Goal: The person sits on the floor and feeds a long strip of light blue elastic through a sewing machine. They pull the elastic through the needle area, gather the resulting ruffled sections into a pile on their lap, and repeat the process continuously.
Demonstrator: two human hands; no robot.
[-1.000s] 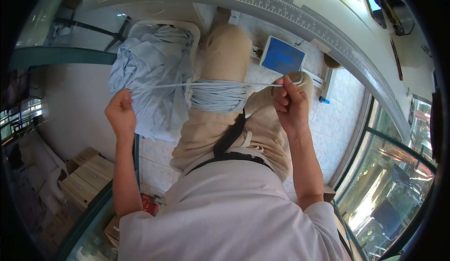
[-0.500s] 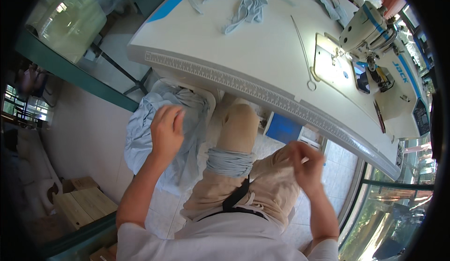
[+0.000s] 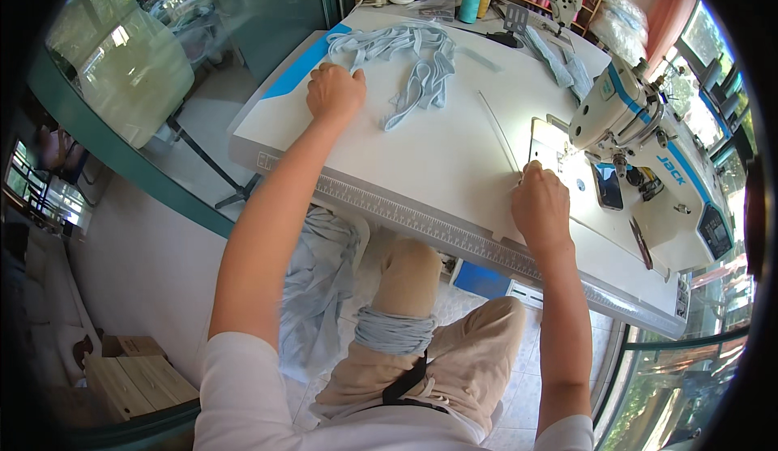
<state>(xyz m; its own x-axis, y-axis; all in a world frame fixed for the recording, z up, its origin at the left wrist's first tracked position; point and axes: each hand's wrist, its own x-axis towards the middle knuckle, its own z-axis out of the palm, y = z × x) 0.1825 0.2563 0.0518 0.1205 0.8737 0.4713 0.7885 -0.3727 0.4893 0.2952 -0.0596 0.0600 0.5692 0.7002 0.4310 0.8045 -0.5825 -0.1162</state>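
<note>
My left hand (image 3: 336,93) is over the left part of the table, curled, at the near left edge of a loose heap of pale blue fabric strips (image 3: 429,78). Its fingertips are turned away, so anything in them is hidden. My right hand (image 3: 541,208) lies low on the tabletop, its fingers closed at the near end of a long thin metal rod (image 3: 496,123). The rod's ring end is covered by that hand. Beyond it stands a white and blue sewing machine (image 3: 616,119), its lamp lighting the needle plate.
A ruler strip (image 3: 405,216) runs along the table's front edge. Scissors-like snips (image 3: 640,244) and a dark phone-like object (image 3: 608,188) lie by the machine. Thread cones (image 3: 468,5) stand at the back. Pale blue cloth (image 3: 312,281) hangs below; a strip coil (image 3: 393,331) wraps my thigh.
Both hands have risen from above my lap to the tabletop, the left toward the strips, the right onto the rod's ring end. The view has tilted up, showing more of the table's back.
</note>
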